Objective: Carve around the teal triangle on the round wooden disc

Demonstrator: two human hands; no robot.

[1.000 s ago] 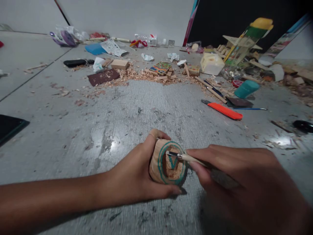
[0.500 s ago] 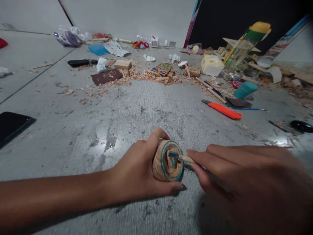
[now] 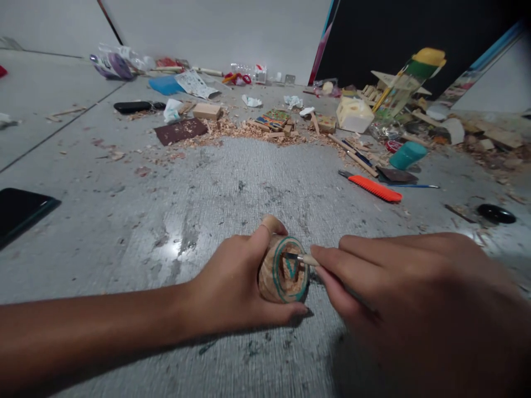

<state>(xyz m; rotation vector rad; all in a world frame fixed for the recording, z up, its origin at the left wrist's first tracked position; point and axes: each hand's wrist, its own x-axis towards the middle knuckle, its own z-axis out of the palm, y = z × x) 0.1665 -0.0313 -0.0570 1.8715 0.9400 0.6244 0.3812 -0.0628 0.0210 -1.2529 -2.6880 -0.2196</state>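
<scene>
My left hand is wrapped round a short round wooden block, steadying it on the grey floor. Its end face, tilted up toward me and to the right, bears teal rings and a teal V-like mark inside a rough carved hollow. Between the fingers of my right hand is a slim carving knife with a pale handle. Its small flat metal blade lies against the upper part of the hollow, just above the teal mark. Most of the handle is hidden by my fingers.
An orange utility knife lies beyond my right hand, near a teal cylinder and a black oval object. Wood shavings and brown sandpaper spread across the back. A dark phone-like slab sits at left.
The knife blade has shifted slightly up and left, off the teal mark to the hollow's upper part. My right hand moved a little left with it. My left hand keeps its hold.
</scene>
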